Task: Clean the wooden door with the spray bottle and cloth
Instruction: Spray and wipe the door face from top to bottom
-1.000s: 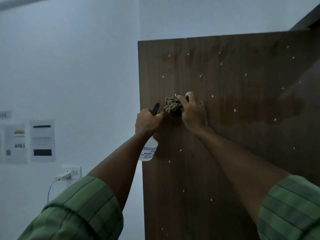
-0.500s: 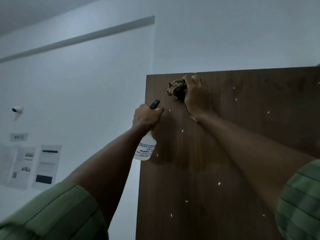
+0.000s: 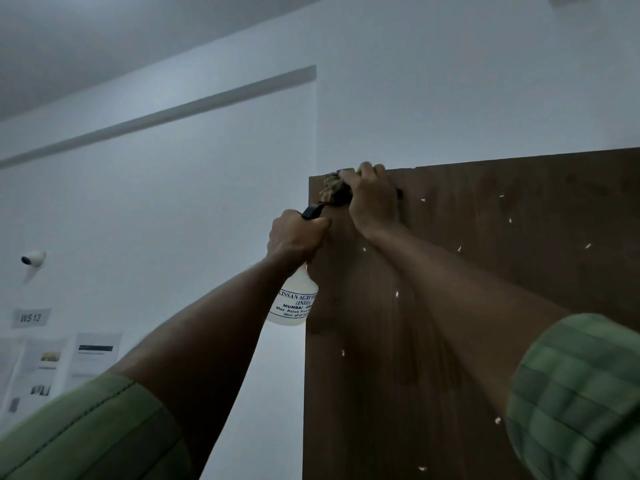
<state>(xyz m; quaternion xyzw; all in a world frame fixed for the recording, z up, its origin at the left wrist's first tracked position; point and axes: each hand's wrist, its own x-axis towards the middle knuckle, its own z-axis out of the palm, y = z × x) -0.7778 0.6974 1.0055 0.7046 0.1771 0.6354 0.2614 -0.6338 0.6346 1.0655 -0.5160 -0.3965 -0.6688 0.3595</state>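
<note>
The right hand (image 3: 372, 199) clutches a bunched cloth (image 3: 332, 190) and presses it against the wooden door (image 3: 467, 306) at its top left corner, with the fingers curled up to the door's upper edge. Only the left part of the cloth shows; the rest is hidden under the hand. The left hand (image 3: 294, 237) is wrapped around the neck of a spray bottle (image 3: 294, 303), just below and to the left of the cloth, at the door's left edge. The black nozzle pokes out above the hand, close to the cloth, and whether they touch cannot be told. The trigger is covered by the fingers. The bottle's pale body hangs below the hand, its printed label partly cut off by the door's edge. Small pale flecks dot the door's surface. Both green sleeves (image 3: 575, 393) are blurred and cut off by the frame. On the wall at left hang papers (image 3: 93, 355), too dim to read, a small sign (image 3: 30, 318) and a camera (image 3: 34, 258).
</note>
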